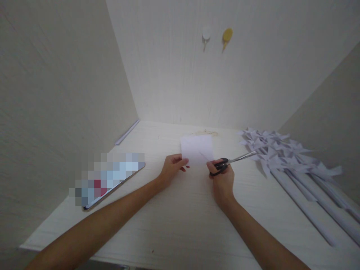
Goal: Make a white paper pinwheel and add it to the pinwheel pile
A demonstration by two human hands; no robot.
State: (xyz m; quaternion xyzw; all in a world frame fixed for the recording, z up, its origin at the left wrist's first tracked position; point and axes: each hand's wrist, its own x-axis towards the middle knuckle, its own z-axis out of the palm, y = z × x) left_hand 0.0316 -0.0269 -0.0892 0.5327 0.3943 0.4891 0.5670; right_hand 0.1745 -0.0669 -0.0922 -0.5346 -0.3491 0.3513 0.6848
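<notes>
A small white sheet of paper (197, 146) is held up above the table, with a thin line or slit showing near its lower right part. My left hand (172, 169) pinches its lower left edge between thumb and fingers. Black-handled scissors (225, 165) lie in my right hand (223, 183), their metal blades pointing right, away from the sheet. The thumb of that hand is at the paper's lower right corner; whether it grips the corner too is hard to make out.
Several folded paper pinwheel shapes on rolled paper sticks (284, 150) lie at the right. At the left, a tablet or phone (118, 180) with a blurred screen leans by the wall. One thin paper stick (127, 133) lies behind it. White and yellow hooks (227, 35) are on the back wall.
</notes>
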